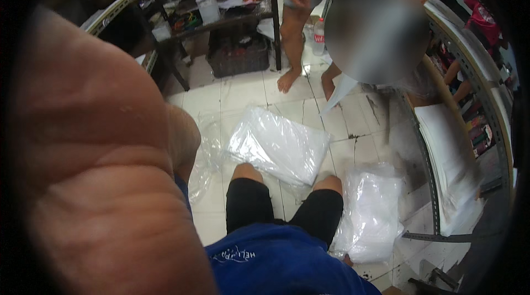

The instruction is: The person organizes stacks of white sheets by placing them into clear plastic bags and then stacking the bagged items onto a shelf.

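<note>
Very close to the camera, my left hand point(105, 157) fills the left side as a large blurred stretch of creased skin. Its fingers do not show, so I cannot tell what it holds, if anything. My right hand is not in view. On the tiled floor before my knees lies a flat white stack in clear plastic wrap point(281, 143). A second plastic-wrapped white bundle point(370, 212) lies to the right of my leg. Loose clear plastic point(210, 151) is spread beside the first stack, on its left.
Another person point(292, 24) stands barefoot ahead, a white sheet point(339, 93) hanging near them. A plastic bottle point(318, 38) stands behind. A dark crate point(237, 54) sits under a cluttered shelf point(221, 24). Metal-framed shelving with white sheets point(447, 151) borders the right.
</note>
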